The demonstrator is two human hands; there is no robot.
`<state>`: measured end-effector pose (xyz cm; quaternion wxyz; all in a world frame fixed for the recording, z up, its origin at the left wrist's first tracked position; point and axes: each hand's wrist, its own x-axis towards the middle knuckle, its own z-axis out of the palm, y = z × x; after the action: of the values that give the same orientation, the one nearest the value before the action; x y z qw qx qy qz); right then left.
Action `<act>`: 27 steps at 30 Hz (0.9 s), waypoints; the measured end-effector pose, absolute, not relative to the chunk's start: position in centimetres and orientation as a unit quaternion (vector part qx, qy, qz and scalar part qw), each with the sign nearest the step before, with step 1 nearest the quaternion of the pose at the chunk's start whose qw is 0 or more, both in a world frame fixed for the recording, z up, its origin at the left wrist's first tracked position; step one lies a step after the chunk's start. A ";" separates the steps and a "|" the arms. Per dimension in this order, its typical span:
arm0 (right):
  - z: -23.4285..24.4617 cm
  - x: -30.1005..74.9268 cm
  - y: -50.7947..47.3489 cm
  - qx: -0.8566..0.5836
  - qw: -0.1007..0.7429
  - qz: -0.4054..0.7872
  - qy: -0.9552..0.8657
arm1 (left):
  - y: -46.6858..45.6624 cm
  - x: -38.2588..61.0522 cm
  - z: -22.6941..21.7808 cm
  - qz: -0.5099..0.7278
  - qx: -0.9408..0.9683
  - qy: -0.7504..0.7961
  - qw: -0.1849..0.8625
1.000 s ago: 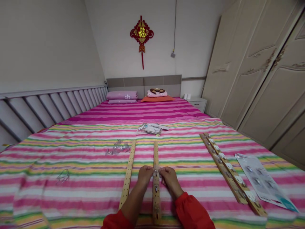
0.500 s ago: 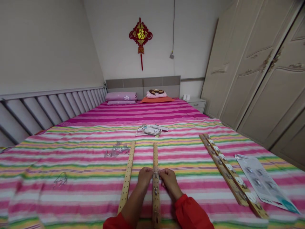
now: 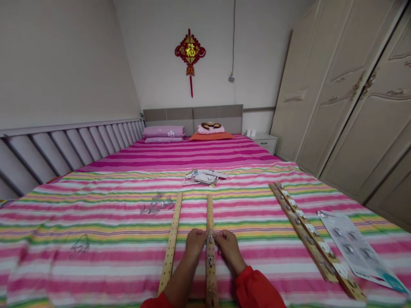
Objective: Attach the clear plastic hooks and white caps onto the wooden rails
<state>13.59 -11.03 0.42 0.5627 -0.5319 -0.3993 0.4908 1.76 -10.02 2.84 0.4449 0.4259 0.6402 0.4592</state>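
Observation:
A narrow wooden strip with holes (image 3: 210, 218) lies lengthwise in front of me. My left hand (image 3: 195, 242) and my right hand (image 3: 229, 246) meet it from either side, fingers pinched at a small shiny metal hook (image 3: 210, 238) on its face. Fingertips hide the hook's edges. Nearer to me on the same strip sits another metal hook (image 3: 210, 261), with a further shiny piece (image 3: 211, 291) close to the bottom edge. Left of my left hand is a second holed strip (image 3: 172, 239) with nothing visible fixed on it.
Loose clear-backed hooks (image 3: 158, 204) lie left of the strips, near a thin tangled wire-like thing (image 3: 80, 244). Packaging (image 3: 204, 176) lies farther back. To the right are two strips bearing hooks (image 3: 298, 222) and a blister card (image 3: 359, 248), all on a striped bedsheet (image 3: 122, 256).
The view has tipped slightly upward, so everything sits a little lower in the picture. Both hands stay pinched at the same hook, with little visible movement.

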 end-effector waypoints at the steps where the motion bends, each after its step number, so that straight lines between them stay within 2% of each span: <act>1: 0.3 13.6 -11.0 -0.533 0.563 0.489 -0.399 | -10.0 1.8 2.8 0.461 0.425 0.641 0.442; 10: 0.3 13.5 -11.2 -0.529 0.565 0.497 -0.392 | -10.0 2.1 2.5 0.469 0.414 0.647 0.436; 20: 1.0 14.1 -12.6 -0.496 0.577 0.515 -0.396 | -11.9 2.0 5.2 0.453 0.464 0.586 0.487; 23: 0.6 14.3 -12.7 -0.483 0.586 0.515 -0.398 | -11.9 0.3 6.0 0.456 0.467 0.581 0.485; 27: 0.2 14.5 -12.9 -0.463 0.599 0.513 -0.405 | -10.6 -5.1 6.9 0.491 0.449 0.607 0.433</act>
<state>14.45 -12.89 0.23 0.5990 -0.4632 -0.4045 0.5129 -5.11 -10.64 6.94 0.4334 0.4495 0.6073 0.4913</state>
